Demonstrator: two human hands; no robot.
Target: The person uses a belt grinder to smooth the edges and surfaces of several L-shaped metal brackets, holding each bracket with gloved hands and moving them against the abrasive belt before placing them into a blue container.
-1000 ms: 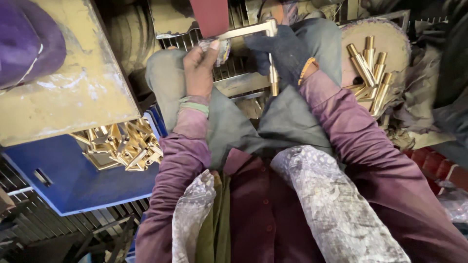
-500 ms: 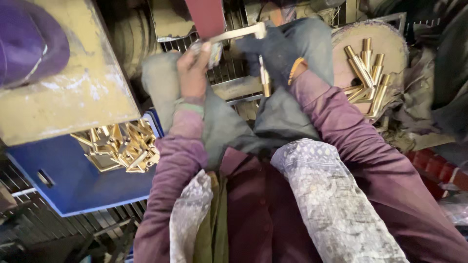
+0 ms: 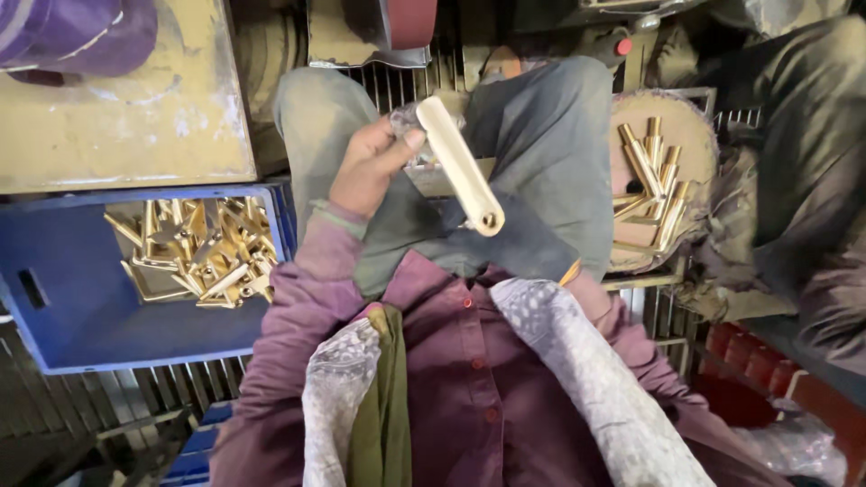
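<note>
My left hand [image 3: 368,169] pinches the upper end of a pale brass tube [image 3: 456,162] through a bit of clear wrap, above my lap. The tube slants down towards me, and its open round end faces the camera. My right hand [image 3: 521,245], wrapped in a dark cloth or glove, grips the tube's lower end, where a short dark arm sticks out sideways. The fingers of that hand are hidden by the cloth. My knees in grey trousers lie just beyond both hands.
A blue crate [image 3: 81,316] at the left holds several brass angle pieces [image 3: 194,252]. More brass pieces [image 3: 651,176] lie on a round padded stand at the right. A maroon sanding belt [image 3: 408,20] and a red button [image 3: 623,46] are ahead. A worn yellow surface [image 3: 117,117] is at the upper left.
Both hands have brought the brass tube down and back from near the sanding belt towards my lap. It has turned from lying crosswise to pointing at me.
</note>
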